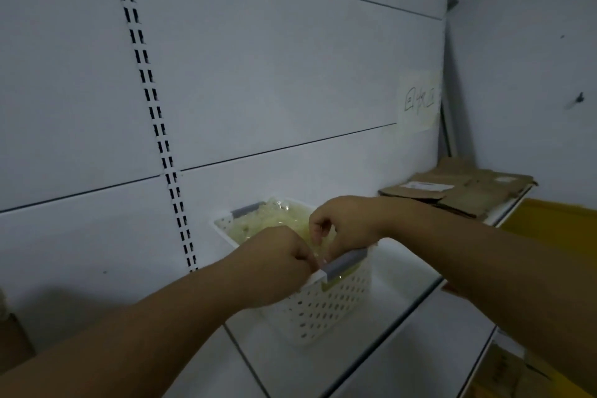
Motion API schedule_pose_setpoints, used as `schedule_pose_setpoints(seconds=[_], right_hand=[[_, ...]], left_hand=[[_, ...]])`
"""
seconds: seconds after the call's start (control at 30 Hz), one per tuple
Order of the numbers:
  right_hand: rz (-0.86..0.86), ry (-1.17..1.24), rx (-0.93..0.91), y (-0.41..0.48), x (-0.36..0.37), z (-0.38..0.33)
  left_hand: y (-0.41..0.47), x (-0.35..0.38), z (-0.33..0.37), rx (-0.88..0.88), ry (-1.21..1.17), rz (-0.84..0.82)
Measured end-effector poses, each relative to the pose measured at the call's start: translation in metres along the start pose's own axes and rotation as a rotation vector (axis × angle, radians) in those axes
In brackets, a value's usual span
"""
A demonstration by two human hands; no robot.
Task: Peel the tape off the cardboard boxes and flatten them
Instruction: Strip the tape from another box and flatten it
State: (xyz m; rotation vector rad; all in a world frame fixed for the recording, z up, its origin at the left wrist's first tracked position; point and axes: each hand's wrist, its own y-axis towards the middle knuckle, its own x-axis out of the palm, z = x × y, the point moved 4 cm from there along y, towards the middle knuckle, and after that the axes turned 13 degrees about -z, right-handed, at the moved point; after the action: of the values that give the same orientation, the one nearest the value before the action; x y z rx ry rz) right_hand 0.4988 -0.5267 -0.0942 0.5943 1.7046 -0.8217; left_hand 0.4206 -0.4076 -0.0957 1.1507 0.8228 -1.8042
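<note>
- L hand [274, 255] is near, at about 6 o'clock in the view. Its fingers are curled in & pinch one end of a clear tape strip [319, 247].
- R hand [345, 220] is just past it, at 1 o'clock from the L hand. Its fingers are curled too & pinch the top of the same strip.
- Both hands are right over a white basket [326, 307] w/ lots of small holes & a grey handle [347, 260].
- Inside the basket is a tape pile [274, 220], all crumpled & pale yellow.
- The basket sits on a white shelf [403, 271].
- Flat cardboard boxes [468, 191] lie in a stack at 2 o'clock from the basket, on the far R end of the shelf, well apart from the hands.
- A yellow thing [549, 223] is just R of the stack. Can't tell what it is.
- Far back is a white wall [290, 58]. A paper note [420, 100] w/ writing is stuck at 1 o'clock, above the boxes.
- A rail w/ dark slots [155, 107] runs up the wall at 10 o'clock.
</note>
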Motion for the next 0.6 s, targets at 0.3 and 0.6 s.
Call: schedule_pose_setpoints(seconds=[0.3, 0.6], right_hand=[[-0.043, -0.06, -0.005, 0.014, 0.004, -0.001], [0.104, 0.516, -0.114, -0.011, 0.001, 0.011]], left_hand=[[-0.068, -0.031, 0.008, 0.176, -0.148, 0.458], [-0.065, 0.016, -0.015, 0.086, 0.016, 0.102]])
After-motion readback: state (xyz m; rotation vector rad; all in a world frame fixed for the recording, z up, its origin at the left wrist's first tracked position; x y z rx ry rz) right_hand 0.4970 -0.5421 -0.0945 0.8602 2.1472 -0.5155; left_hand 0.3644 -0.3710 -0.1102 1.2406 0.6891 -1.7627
